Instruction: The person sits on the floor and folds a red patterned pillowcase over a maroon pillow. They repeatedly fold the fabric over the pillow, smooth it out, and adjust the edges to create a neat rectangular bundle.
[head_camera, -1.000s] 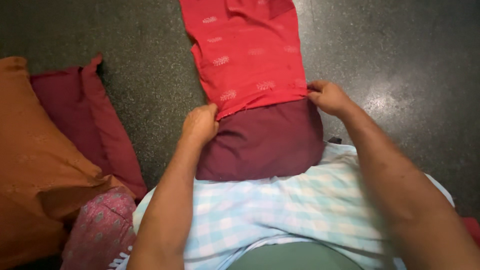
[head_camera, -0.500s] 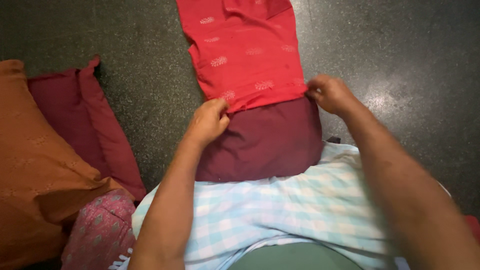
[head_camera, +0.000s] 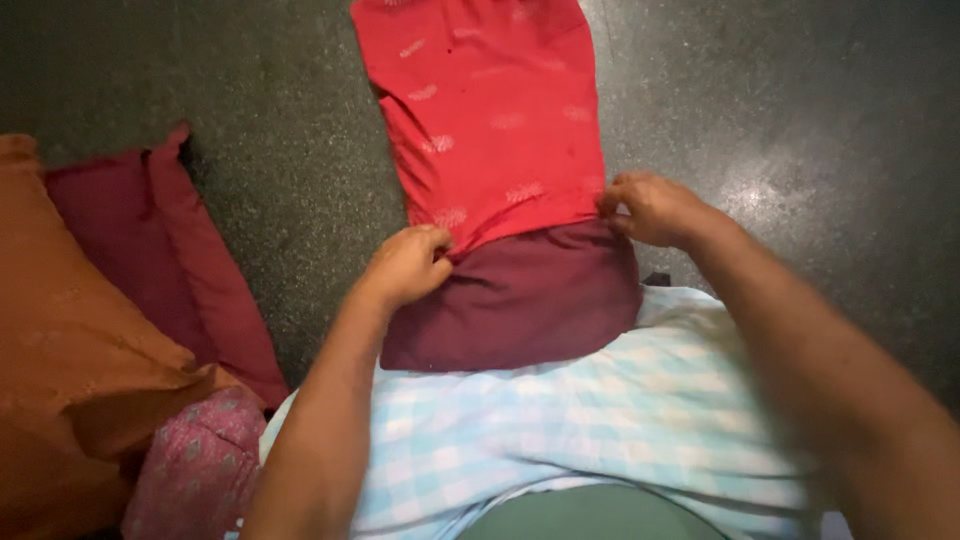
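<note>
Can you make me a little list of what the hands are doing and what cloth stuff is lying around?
left hand: pinching the near-left corner of the red cloth
right hand: pinching its near-right corner
red cloth: laid out on the dark floor, pale leaf prints
maroon cloth: folded, under the red cloth's near edge
checked cloth: pale blue, over the lap
left side: orange cloth, dark red cloth, pink patterned cloth

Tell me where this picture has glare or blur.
Head view: glare shines on the dark floor at the right; the right arm near the lens is smeared by motion blur; the print on the red cloth looks soft; the left hand is fairly sharp.
</note>
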